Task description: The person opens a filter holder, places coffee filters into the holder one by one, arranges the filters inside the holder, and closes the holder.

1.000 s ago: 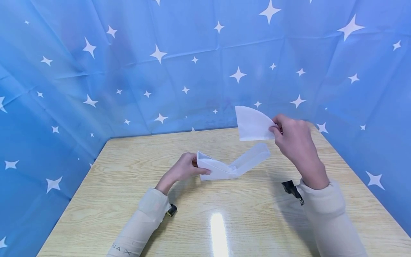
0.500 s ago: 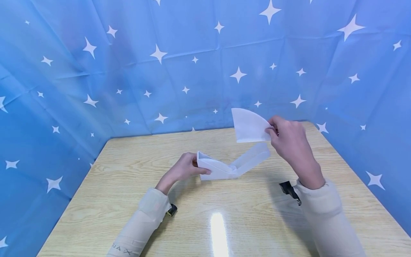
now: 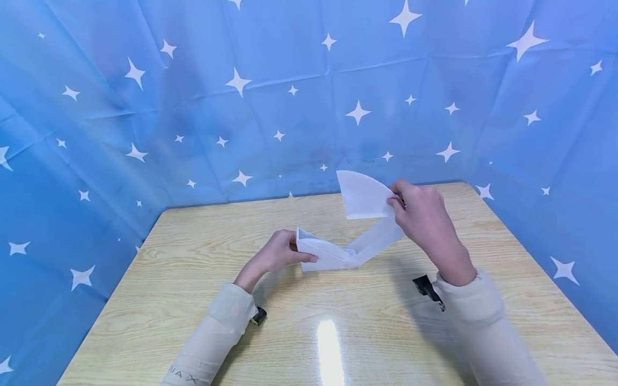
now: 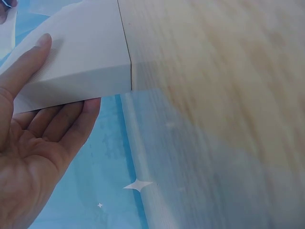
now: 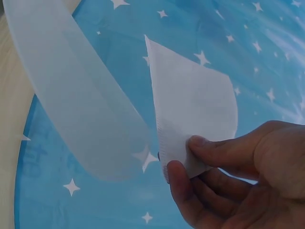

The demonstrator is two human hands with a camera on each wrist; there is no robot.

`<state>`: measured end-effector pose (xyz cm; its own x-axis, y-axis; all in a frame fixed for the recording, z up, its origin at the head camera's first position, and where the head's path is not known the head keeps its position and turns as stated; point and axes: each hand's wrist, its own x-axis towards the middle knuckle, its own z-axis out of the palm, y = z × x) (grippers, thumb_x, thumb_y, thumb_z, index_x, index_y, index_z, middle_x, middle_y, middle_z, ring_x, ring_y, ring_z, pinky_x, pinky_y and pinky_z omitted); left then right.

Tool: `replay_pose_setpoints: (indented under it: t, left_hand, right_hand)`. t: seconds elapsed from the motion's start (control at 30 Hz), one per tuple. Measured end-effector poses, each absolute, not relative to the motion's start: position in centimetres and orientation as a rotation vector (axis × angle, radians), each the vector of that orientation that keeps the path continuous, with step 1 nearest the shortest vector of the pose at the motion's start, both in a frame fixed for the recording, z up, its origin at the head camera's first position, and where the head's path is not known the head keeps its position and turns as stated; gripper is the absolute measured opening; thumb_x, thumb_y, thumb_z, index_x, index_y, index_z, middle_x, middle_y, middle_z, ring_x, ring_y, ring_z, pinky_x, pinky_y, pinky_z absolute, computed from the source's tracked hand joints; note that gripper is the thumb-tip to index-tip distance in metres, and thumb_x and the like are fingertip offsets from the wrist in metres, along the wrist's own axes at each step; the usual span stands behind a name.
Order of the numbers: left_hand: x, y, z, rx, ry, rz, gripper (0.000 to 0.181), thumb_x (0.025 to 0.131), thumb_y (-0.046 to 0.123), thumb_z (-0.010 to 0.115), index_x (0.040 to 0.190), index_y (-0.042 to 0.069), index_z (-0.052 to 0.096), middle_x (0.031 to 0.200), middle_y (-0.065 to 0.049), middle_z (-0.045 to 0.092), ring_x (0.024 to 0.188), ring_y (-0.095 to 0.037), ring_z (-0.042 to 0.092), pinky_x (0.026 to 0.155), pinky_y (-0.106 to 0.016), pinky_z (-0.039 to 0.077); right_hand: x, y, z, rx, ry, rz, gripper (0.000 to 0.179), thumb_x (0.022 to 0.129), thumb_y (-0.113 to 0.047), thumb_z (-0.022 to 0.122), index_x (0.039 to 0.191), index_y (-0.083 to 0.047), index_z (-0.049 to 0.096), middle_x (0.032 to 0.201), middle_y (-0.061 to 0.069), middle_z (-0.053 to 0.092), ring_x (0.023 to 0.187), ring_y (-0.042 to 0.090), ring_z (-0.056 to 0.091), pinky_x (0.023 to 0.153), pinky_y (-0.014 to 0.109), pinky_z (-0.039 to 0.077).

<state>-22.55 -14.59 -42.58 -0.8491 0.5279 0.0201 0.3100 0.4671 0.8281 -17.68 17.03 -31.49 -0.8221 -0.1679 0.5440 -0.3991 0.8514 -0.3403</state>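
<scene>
My left hand grips the left end of a white box, the thumb on its near face. In the left wrist view the thumb lies on the box's broad face, with the fingers beneath. A translucent lid slants up and right from the box's right end, swung away from it. My right hand pinches a fan-shaped paper coffee filter by its right corner, above the lid. Thumb and fingertips hold the filter near its seamed edge in the right wrist view; the lid is beside it.
Both hands work over a light wood-grain table. A blue curtain with white stars rises behind the table and at both sides. A dark wrist-worn device hangs below the right cuff, another by the left cuff.
My right hand has moved left and slightly down with the coffee filter, which now overlaps the lid's upper end in the head view. My left hand and the box have stayed put.
</scene>
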Motion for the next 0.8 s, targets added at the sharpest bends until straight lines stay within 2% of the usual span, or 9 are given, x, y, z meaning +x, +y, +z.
replay_pose_setpoints:
  t: [0.33, 0.57, 0.8]
  left_hand:
    - [-22.5, -14.6, -42.5, 0.706, 2.462, 1.337, 0.036, 0.085, 0.026, 0.087, 0.116, 0.012, 0.076, 0.105, -0.007, 0.079, 0.083, -0.013, 0.074, 0.067, -0.029, 0.055]
    - [-22.5, -14.6, -42.4, 0.698, 2.461, 1.336, 0.035, 0.085, 0.026, 0.087, 0.116, 0.012, 0.076, 0.104, -0.007, 0.079, 0.082, -0.013, 0.074, 0.067, -0.030, 0.056]
    - [-22.4, -14.5, -42.3, 0.705, 2.470, 1.334, 0.037, 0.084, 0.026, 0.088, 0.116, 0.011, 0.076, 0.105, -0.007, 0.079, 0.082, -0.013, 0.074, 0.067, -0.028, 0.056]
  right_hand:
    - [-17.9, 16.3, -31.9, 0.428, -2.561, 0.626, 0.007, 0.099, -0.003, 0.066, 0.100, 0.003, 0.070, 0.082, 0.018, 0.072, 0.055, 0.021, 0.053, 0.057, 0.036, 0.043]
    - [-18.1, 15.7, -32.2, 0.464, -2.587, 0.659, 0.003, 0.097, -0.003, 0.069, 0.096, 0.000, 0.069, 0.072, 0.010, 0.065, 0.053, 0.018, 0.047, 0.054, 0.032, 0.035]
    - [-18.1, 14.9, -32.6, 0.500, -2.588, 0.674, 0.006, 0.097, -0.004, 0.069, 0.094, 0.001, 0.069, 0.073, 0.010, 0.067, 0.056, 0.019, 0.050, 0.056, 0.032, 0.039]
